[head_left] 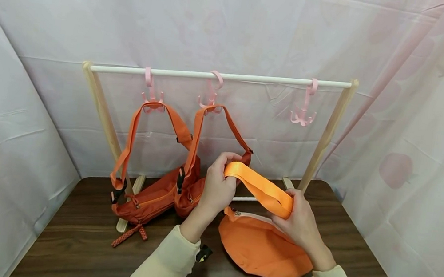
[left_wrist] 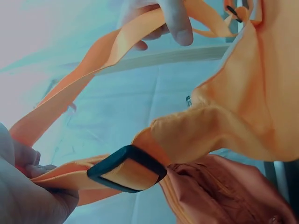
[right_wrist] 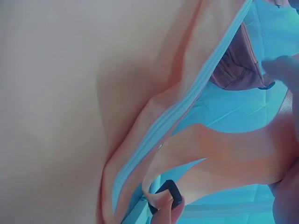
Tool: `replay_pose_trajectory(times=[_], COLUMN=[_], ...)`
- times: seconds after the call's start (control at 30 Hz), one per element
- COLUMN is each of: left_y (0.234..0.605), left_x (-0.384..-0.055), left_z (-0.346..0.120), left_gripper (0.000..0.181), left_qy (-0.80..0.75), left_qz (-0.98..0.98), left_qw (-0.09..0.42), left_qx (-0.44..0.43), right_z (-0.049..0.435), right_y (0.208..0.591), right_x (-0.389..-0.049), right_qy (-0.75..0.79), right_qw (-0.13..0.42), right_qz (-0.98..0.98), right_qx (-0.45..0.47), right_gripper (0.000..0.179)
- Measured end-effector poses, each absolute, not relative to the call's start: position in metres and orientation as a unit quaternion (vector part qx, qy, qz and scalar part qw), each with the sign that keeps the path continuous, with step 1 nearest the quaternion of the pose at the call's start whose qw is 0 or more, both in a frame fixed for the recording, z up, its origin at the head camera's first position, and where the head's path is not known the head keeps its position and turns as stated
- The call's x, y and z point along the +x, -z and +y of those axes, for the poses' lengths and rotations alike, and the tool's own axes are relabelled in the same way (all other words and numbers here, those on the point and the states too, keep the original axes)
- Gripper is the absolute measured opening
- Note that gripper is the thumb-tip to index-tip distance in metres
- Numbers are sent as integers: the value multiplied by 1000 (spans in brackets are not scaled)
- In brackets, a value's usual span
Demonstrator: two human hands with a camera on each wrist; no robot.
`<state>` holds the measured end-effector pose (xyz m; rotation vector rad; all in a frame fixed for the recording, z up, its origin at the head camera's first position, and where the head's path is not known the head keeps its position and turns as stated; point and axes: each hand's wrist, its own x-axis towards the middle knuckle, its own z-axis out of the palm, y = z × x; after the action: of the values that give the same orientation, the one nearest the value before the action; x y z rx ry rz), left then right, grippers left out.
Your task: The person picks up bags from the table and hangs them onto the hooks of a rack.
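An orange waist bag (head_left: 265,245) with a pale zipper is in front of the person, its body below both hands. The left hand (head_left: 219,185) grips one end of the raised loop of its orange strap (head_left: 259,184). At the loop's other end, the right hand (head_left: 302,220) holds the strap, fingers curled round it. A black slider buckle (left_wrist: 127,169) sits on the strap close to the left hand in the left wrist view. The zipper (right_wrist: 182,105) runs along the bag's edge in the right wrist view, with the right hand at the right side.
A rack with a white rail (head_left: 252,78) and wooden legs stands on the dark wooden table (head_left: 72,231). Two darker orange bags (head_left: 152,196) hang by straps from pink hooks at left and centre. Another pink hook (head_left: 304,113) hangs bare at right. Pale curtains surround the table.
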<state>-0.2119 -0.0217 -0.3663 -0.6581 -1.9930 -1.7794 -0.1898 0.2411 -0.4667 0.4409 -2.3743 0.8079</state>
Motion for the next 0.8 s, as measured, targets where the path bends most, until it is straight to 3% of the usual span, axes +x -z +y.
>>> replay_pose_trajectory(times=[0.23,0.4,0.6,0.8], left_y=[360,360,355,348], left_x=[-209,-208,-204,-197], left_z=[-25,-26,-26,-25], left_gripper=[37,36,31,20], left_qy=[624,616,607,587], left_qz=[-715,-720,-725,-732], left_qw=[206,209,210,225], left_qx=[-241,-242,-248,-264], right_z=[244,246,234,214], right_y=[454,449,465,480], right_x=[-187,-186,-193,-204], right_qy=[-309,-300,-290,-298], right_qw=[305,271,206,189], right_qz=[-884,-896,-910,-909], right_qx=[175,186,212,222], right_gripper=[112,121,114,105])
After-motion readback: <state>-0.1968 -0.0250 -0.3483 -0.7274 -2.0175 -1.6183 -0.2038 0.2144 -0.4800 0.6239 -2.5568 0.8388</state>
